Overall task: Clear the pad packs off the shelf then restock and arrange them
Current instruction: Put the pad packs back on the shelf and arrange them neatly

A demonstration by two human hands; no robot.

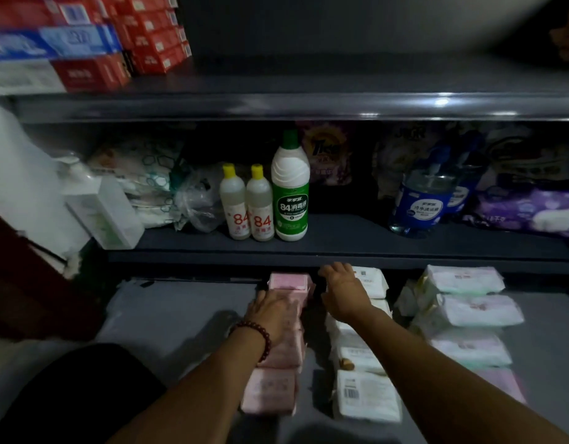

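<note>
On the lowest grey shelf (168, 315) pad packs lie in three rows running front to back. A row of pink packs (273, 389) is on the left, white packs (366, 398) in the middle, white and pale green packs (469, 312) on the right. My left hand (270, 312), with a bead bracelet at the wrist, rests on the pink row near its far end, fingers laid over a pack. My right hand (344, 290) lies on the far white packs, fingers spread and fairly straight. The rear pink pack (289, 281) shows just beyond my left hand.
The shelf above holds two small yellow-capped bottles (246, 203), a tall green-labelled bottle (291, 187), a blue bottle (421, 203), bagged goods and a purple pack (529, 213). Red and blue boxes (84, 43) sit top left. The shelf edge (308, 254) overhangs the pads.
</note>
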